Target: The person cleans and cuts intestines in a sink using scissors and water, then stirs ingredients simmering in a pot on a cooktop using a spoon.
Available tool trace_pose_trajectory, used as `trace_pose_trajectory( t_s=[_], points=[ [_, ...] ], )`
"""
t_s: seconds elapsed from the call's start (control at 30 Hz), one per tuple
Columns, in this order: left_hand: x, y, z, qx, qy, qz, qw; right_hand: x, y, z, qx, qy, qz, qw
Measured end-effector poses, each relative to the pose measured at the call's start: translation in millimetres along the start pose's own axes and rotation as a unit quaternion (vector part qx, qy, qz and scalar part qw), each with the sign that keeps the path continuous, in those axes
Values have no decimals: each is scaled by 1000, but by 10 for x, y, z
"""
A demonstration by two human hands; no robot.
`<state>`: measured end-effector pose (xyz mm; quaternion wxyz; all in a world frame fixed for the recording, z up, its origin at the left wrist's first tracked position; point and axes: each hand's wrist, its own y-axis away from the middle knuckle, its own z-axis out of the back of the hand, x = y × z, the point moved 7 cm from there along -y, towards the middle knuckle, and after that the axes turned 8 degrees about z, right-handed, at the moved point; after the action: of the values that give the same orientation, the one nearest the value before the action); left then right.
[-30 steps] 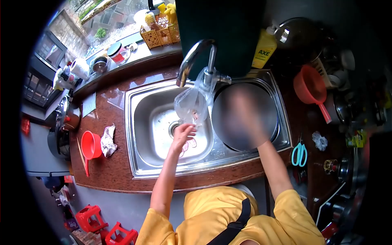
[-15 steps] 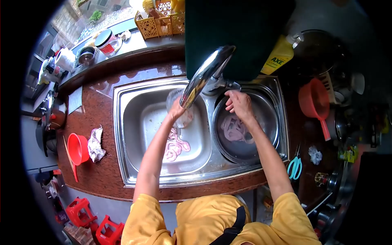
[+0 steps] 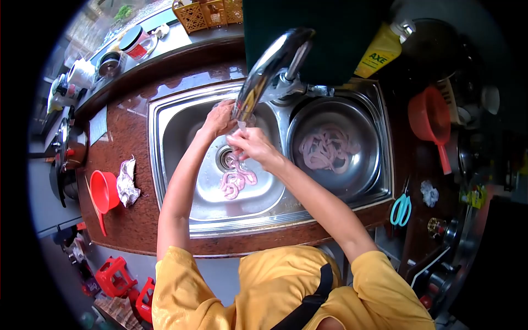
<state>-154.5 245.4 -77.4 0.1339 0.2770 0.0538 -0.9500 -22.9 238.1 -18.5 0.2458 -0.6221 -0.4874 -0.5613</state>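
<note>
Our right hand's (image 3: 251, 144) fingers are pinched together on a crumpled clear plastic bag (image 3: 250, 123), just below the spout. Our left hand (image 3: 220, 118) is at the bag's ten o'clock side, its fingertips partly hidden by the spout, so we cannot tell how tightly they are closed. At six o'clock from our hands, a loose coil of pink strips (image 3: 237, 180) lies on the floor of the left basin (image 3: 206, 190), close to the drain (image 3: 226, 158). The chrome faucet (image 3: 275, 55) arches over from one o'clock. At three o'clock, more pale strips (image 3: 324, 149) lie in a round metal pan (image 3: 357, 179) set in the other basin. Farther out on the counter (image 3: 118, 225), a red dipper (image 3: 104, 191) and a crumpled cloth (image 3: 127, 184) sit at eight o'clock, turquoise-handled scissors (image 3: 401, 210) at four, and a yellow bottle (image 3: 379, 52) stands at two.
</note>
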Motion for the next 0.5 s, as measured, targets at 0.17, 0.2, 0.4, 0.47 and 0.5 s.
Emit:
trace_pose_trajectory(
  t_s=[0.17,0.2,0.4,0.47,0.5],
  points=[
    [70,101,-92,-72,-17,8,997,-154,-162,-54,-55,-136,-60,987],
    [139,73,-210,-29,-28,49,998,-185,-214,-28,-80,-105,-40,990],
    [461,-124,-760,-76,102,273,954,-123,-214,210,-106,168,180,963],
    [78,-81,-498,-31,172,329,928,87,-37,203,-79,246,205,944],
    [49,-57,-514,-18,206,353,913,149,61,200,-77,297,213,928]
  ],
)
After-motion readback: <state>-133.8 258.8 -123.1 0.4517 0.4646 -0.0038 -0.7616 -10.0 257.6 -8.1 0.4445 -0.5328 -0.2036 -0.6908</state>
